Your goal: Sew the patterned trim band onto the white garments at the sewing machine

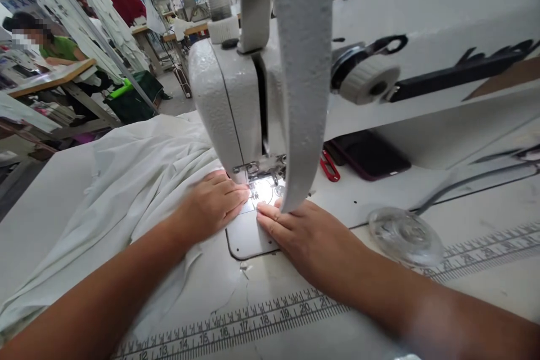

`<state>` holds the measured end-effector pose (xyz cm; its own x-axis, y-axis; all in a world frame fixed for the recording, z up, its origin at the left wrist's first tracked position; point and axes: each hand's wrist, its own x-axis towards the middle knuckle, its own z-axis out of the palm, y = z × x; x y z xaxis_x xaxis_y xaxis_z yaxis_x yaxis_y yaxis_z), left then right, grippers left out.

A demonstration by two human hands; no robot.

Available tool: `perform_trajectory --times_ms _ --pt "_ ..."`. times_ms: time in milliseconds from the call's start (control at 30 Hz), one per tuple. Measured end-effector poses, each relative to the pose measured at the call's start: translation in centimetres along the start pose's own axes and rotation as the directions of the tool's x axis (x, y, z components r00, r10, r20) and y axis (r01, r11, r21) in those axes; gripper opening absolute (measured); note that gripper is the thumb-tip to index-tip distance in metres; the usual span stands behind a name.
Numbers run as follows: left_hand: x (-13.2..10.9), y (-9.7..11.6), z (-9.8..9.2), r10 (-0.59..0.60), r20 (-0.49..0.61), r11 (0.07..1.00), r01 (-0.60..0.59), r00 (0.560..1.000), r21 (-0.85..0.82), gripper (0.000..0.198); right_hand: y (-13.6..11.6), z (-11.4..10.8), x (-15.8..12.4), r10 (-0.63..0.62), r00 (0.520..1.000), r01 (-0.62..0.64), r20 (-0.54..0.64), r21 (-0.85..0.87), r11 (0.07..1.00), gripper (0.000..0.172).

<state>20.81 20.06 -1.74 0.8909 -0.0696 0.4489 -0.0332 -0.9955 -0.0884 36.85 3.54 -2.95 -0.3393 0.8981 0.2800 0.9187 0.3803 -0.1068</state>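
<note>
A white sewing machine head (230, 90) stands in front of me, its lamp lighting the presser foot and needle plate (251, 239). Left of the foot, my left hand (217, 199) is closed, fingers pressed together on the edge of a white cloth (162, 152). The cloth spreads in folds behind and under that wrist. On the right side of the plate lies my right hand (299, 225), palm down with fingers stretched out flat, their tips close to the foot. A curved white lever (306, 84) partly covers it. Glare hides any cloth under the foot.
Right of the machine base are a dark phone (371, 154), red thread snips (329, 167) and a clear plastic disc (405, 235) with a grey cable. A printed ruler strip (253, 323) runs along the front. A person in green (63, 48) sits at a far-left table.
</note>
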Motion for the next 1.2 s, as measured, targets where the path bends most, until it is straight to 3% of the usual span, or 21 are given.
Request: perform_trajectory --times_ms 667,1033,1200 --pt "0.0 0.2 0.7 -0.089 -0.069 0.996 0.090 0.994 0.014 0.015 -0.1 -0.4 -0.2 0.081 0.997 -0.083 0.018 0.124 0.989 0.024" --pt "-0.1 0.0 1.0 -0.068 -0.122 0.998 0.067 0.990 -0.008 0.015 -0.4 -0.5 0.1 0.099 0.990 -0.081 -0.098 0.171 0.982 0.021" --pt "-0.4 -0.2 1.6 -0.109 -0.046 0.994 0.109 0.993 -0.009 0.015 -0.2 -0.7 0.2 0.044 0.992 -0.028 -0.121 0.130 0.991 0.026"
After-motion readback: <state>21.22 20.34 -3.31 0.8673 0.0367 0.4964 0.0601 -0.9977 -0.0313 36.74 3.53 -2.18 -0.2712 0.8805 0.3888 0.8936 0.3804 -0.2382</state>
